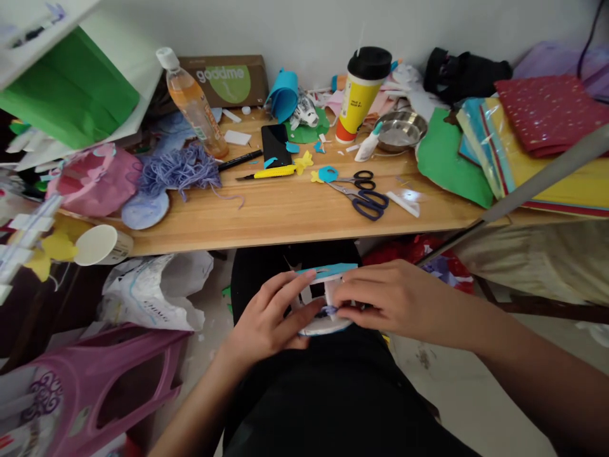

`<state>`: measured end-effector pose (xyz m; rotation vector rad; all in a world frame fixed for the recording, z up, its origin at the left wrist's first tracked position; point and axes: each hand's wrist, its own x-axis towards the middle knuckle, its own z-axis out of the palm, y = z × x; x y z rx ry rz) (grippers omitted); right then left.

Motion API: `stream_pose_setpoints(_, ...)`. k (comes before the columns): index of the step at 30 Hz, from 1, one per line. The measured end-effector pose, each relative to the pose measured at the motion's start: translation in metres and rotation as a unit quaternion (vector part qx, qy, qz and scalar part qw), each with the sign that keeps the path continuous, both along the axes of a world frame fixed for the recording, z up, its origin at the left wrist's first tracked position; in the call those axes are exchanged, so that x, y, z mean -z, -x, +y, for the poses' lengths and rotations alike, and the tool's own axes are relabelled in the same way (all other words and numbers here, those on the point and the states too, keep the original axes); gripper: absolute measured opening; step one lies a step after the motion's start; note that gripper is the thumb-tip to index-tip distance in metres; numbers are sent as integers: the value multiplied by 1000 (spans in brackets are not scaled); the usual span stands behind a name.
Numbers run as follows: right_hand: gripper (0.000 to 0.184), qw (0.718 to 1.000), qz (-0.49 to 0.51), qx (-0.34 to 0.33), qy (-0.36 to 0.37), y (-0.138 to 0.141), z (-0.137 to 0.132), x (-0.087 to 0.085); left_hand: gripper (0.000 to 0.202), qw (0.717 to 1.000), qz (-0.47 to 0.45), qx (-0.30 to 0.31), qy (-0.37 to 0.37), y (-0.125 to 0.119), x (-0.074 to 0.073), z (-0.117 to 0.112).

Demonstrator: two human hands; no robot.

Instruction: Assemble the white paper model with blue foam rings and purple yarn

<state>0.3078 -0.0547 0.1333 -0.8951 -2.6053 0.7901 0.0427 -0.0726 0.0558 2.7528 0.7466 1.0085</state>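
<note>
Over my lap I hold a small white and blue foam craft piece [328, 274] with cut-out openings. My left hand [273, 314] grips its left side, fingers curled around the rim. My right hand [394, 298] pinches the middle of the piece, where a bit of purple material shows at the fingertips. Both hands sit below the front edge of the wooden table [295, 219].
On the table lie blue scissors [364, 197], a yellow utility knife [273, 172], a black phone [276, 145], purple yarn [178, 170], an orange drink bottle [193, 101], a yellow cup [359, 92], a metal bowl [402, 130], a glue bottle [368, 145] and foam sheets [533, 146]. A pink basket [95, 381] stands at my left.
</note>
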Motion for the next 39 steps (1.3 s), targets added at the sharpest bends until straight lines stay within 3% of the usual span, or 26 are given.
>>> stream_pose_setpoints(2,9,999,-28,-5,-29,3,0,2,54,1000,11,-3,-5,-1,-2,-1)
stream_pose_setpoints(7,16,977,-108,-37,-180,12,-3,9,42,1000,-4,9,19,-2,-1,-3)
stream_pose_setpoints(9,16,971,-120,-42,-201,17,-6,11,37,999,-17,12,41,-3,0,-4)
stream_pose_setpoints(14,15,972,-130,-39,-191,20,-10,9,39,998,-32,7,58,-2,3,-5)
stream_pose_setpoints(17,9,984,-109,14,-137,14,-10,4,39,997,-28,-8,73,2,6,-6)
stream_pose_setpoints(20,39,990,-89,81,-71,9,-16,3,32,994,-40,-36,92,2,10,-8)
stream_pose_setpoints(22,54,991,-79,91,-55,10,-24,8,24,991,-63,-66,97,-2,12,-10)
stream_pose_setpoints(24,48,990,-61,108,-64,12,-34,18,23,988,-88,-86,95,-6,14,-12)
stream_pose_setpoints(26,35,986,-34,137,-90,15,-42,30,32,986,-112,-81,92,-8,18,-15)
stream_pose_setpoints(29,42,977,19,162,-137,15,-49,46,55,975,-190,-54,98,-3,32,-19)
stream_pose_setpoints(31,44,972,41,164,-162,12,-50,53,49,934,-304,-116,149,2,47,-20)
stream_pose_setpoints(33,43,972,41,155,-174,9,-49,58,32,835,-417,-231,274,6,62,-21)
stream_pose_setpoints(34,42,972,38,149,-176,7,-48,60,28,783,-439,-247,365,6,69,-21)
stream_pose_setpoints(37,43,972,27,145,-184,5,-48,65,34,627,-448,-149,619,2,81,-22)
stream_pose_setpoints(39,46,970,24,151,-190,6,-48,67,43,545,-484,-96,678,-5,83,-22)
